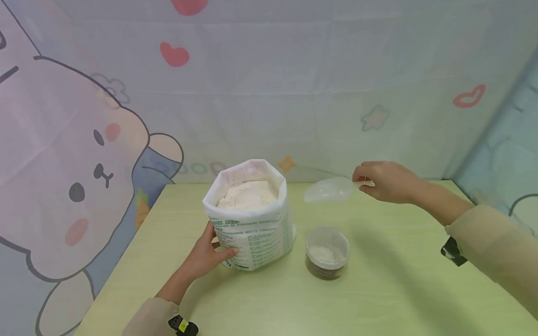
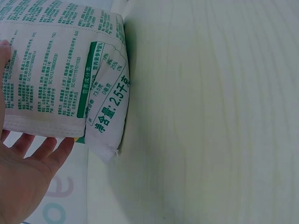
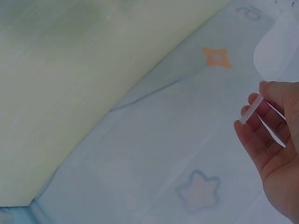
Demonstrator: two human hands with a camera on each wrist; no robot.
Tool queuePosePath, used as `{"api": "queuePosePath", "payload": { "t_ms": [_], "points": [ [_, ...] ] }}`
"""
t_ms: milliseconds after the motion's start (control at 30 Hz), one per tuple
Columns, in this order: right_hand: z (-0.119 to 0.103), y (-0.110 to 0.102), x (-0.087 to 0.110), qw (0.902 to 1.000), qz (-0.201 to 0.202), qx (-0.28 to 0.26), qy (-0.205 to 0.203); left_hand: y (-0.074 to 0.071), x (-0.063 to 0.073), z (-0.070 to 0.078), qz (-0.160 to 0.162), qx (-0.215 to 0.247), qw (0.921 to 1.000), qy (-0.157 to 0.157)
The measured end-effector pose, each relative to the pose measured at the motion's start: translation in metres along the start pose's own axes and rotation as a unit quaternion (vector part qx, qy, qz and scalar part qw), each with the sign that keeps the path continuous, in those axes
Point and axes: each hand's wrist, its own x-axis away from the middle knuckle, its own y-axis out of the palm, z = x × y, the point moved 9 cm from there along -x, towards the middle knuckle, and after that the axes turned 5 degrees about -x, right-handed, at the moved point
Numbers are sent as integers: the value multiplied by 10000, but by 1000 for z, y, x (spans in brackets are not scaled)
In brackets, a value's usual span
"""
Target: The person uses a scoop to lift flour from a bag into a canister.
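Observation:
An open white bag of flour with green print stands on the table, its rim rolled back and pale powder visible inside. My left hand grips the bag's left side, thumb on the front and fingers round the side. The left wrist view shows that hand against the printed bag. To the right, my right hand pinches the handle of a translucent scoop, held above the table. Below the scoop stands an open clear jar with some white powder in it.
The pale wood-look table reaches back to a cloth backdrop printed with a bear, hearts and stars. More cloth hangs at the right side. A dark cable curves at the far right.

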Motion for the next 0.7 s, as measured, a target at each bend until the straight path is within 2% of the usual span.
{"api": "queuePosePath", "payload": {
  "t_ms": [500, 700],
  "points": [
    [-15, -40, -33, 9989, 335, 209, -249, 0, -1, -3, 18, -32, 10000, -34],
    [-21, -53, -46, 9987, 372, 257, -218, 0, -1, -2, 17, -25, 10000, -8]
  ]
}}
